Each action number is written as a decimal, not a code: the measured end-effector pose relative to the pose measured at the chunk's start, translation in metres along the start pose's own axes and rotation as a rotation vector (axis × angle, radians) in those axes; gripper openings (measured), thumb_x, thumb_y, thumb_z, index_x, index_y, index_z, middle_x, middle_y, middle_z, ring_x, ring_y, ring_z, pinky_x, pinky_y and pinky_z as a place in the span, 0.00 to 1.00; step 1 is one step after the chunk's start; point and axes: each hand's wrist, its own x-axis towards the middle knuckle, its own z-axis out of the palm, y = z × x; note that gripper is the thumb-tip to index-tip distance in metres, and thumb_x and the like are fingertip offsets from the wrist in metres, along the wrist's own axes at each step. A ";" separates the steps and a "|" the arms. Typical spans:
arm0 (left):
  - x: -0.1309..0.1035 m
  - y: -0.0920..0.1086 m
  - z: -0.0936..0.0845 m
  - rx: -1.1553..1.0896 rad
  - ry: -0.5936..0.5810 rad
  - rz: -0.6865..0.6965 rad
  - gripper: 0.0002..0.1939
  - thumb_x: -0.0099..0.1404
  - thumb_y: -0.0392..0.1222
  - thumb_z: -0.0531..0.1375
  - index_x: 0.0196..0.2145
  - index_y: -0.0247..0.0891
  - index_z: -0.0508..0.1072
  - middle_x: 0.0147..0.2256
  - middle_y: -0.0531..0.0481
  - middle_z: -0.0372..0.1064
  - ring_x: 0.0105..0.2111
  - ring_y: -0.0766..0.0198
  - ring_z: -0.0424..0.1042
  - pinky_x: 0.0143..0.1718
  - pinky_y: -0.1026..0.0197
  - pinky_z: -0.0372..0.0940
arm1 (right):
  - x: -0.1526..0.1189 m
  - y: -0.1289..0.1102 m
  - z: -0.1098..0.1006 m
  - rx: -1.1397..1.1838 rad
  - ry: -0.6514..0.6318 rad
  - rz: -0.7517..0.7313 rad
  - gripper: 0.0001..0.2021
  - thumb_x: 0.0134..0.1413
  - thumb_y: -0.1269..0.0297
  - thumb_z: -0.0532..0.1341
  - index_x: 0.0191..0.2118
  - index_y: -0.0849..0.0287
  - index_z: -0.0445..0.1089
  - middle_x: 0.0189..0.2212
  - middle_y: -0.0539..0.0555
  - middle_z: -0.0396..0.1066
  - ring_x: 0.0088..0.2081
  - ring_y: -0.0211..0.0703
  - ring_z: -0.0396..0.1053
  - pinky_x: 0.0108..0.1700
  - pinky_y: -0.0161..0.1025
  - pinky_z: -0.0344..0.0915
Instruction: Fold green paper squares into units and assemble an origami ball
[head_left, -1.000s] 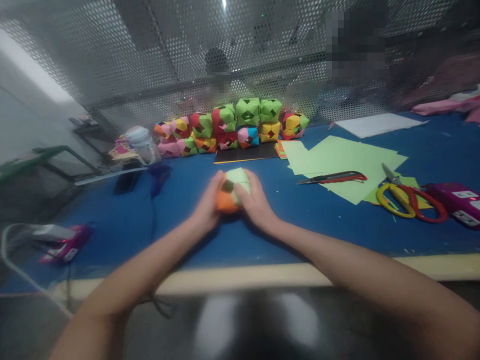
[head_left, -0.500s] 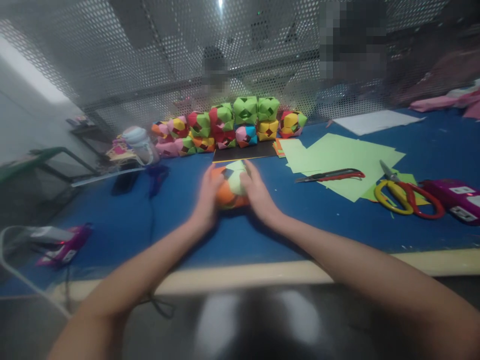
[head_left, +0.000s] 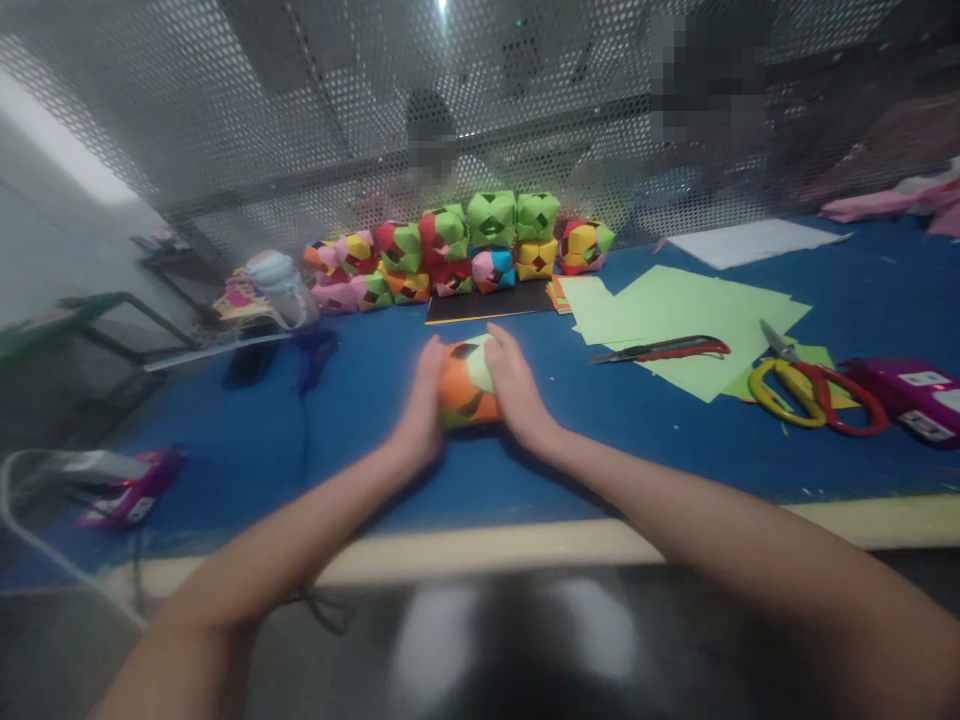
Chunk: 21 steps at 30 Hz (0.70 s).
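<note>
A folded paper ball in orange and pale green, with dark gaps between its strips, is pressed between my palms at the middle of the blue table. My left hand lies along its left side, fingers pointing away from me. Against its right side rests my right hand, thumb and fingers extended forward. Both hands grip the ball, and its outer sides are hidden by them. Behind it stands a row of similar colourful paper balls, some stacked two high.
Pale green paper sheets lie to the right, with a utility knife and scissors on them. A purple device sits at far right, another purple device at left. A dark sheet lies before the stack. Behind rises a perforated metal screen.
My thumbs have drawn back from the front and top of the ball to its sides. My left hand has shifted slightly toward me, and more orange shows.
</note>
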 end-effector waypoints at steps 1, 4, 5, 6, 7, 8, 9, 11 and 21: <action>0.000 0.000 -0.001 0.010 -0.010 0.021 0.28 0.58 0.55 0.61 0.55 0.47 0.64 0.51 0.49 0.68 0.49 0.57 0.69 0.47 0.59 0.66 | 0.001 0.000 0.000 0.012 0.012 0.019 0.37 0.54 0.34 0.47 0.60 0.57 0.58 0.62 0.60 0.57 0.63 0.49 0.53 0.64 0.50 0.49; 0.000 -0.004 -0.004 0.085 -0.047 0.119 0.29 0.55 0.53 0.64 0.54 0.48 0.65 0.55 0.49 0.64 0.52 0.58 0.67 0.49 0.60 0.64 | 0.002 -0.002 0.001 0.034 0.029 0.061 0.38 0.54 0.33 0.46 0.60 0.58 0.58 0.61 0.60 0.59 0.63 0.49 0.53 0.63 0.49 0.52; 0.001 -0.005 -0.004 0.113 -0.052 0.148 0.28 0.55 0.53 0.65 0.53 0.47 0.67 0.54 0.48 0.64 0.52 0.58 0.67 0.50 0.60 0.63 | 0.001 -0.003 0.002 0.035 0.026 0.067 0.39 0.54 0.33 0.45 0.60 0.58 0.57 0.61 0.60 0.59 0.63 0.49 0.53 0.63 0.49 0.52; 0.001 -0.007 -0.005 0.136 -0.050 0.169 0.27 0.54 0.52 0.65 0.51 0.46 0.68 0.54 0.48 0.65 0.51 0.58 0.67 0.49 0.60 0.63 | 0.000 -0.004 0.003 0.037 0.023 0.072 0.39 0.54 0.33 0.45 0.60 0.57 0.57 0.61 0.60 0.59 0.63 0.49 0.53 0.63 0.49 0.52; 0.001 -0.008 -0.006 0.153 -0.043 0.184 0.26 0.54 0.52 0.65 0.50 0.45 0.68 0.52 0.47 0.66 0.50 0.58 0.67 0.49 0.60 0.63 | -0.001 -0.005 0.003 0.040 0.021 0.074 0.39 0.54 0.33 0.45 0.61 0.57 0.57 0.60 0.60 0.59 0.63 0.49 0.54 0.63 0.49 0.53; 0.001 -0.009 -0.006 0.162 -0.033 0.195 0.26 0.54 0.52 0.65 0.49 0.44 0.69 0.51 0.47 0.67 0.49 0.58 0.67 0.48 0.60 0.63 | -0.002 -0.005 0.004 0.045 0.023 0.077 0.38 0.54 0.33 0.45 0.60 0.56 0.57 0.60 0.60 0.60 0.63 0.49 0.54 0.63 0.49 0.52; 0.001 -0.009 -0.006 0.166 -0.022 0.205 0.25 0.54 0.52 0.65 0.48 0.44 0.69 0.50 0.47 0.67 0.48 0.58 0.68 0.48 0.60 0.63 | -0.003 -0.006 0.005 0.049 0.026 0.081 0.38 0.53 0.32 0.46 0.60 0.56 0.57 0.60 0.60 0.60 0.63 0.50 0.55 0.63 0.50 0.52; 0.001 -0.009 -0.005 0.169 -0.008 0.220 0.24 0.54 0.52 0.65 0.47 0.43 0.70 0.48 0.47 0.68 0.47 0.59 0.68 0.46 0.60 0.64 | -0.004 -0.007 0.005 0.055 0.025 0.093 0.39 0.53 0.32 0.47 0.60 0.57 0.58 0.60 0.61 0.60 0.63 0.51 0.55 0.63 0.51 0.52; 0.004 0.001 -0.001 0.076 -0.007 0.063 0.18 0.55 0.54 0.63 0.38 0.41 0.71 0.39 0.51 0.70 0.40 0.62 0.69 0.41 0.63 0.65 | 0.002 -0.004 -0.003 -0.058 -0.040 -0.048 0.36 0.54 0.33 0.47 0.58 0.56 0.60 0.60 0.60 0.59 0.63 0.48 0.54 0.65 0.50 0.48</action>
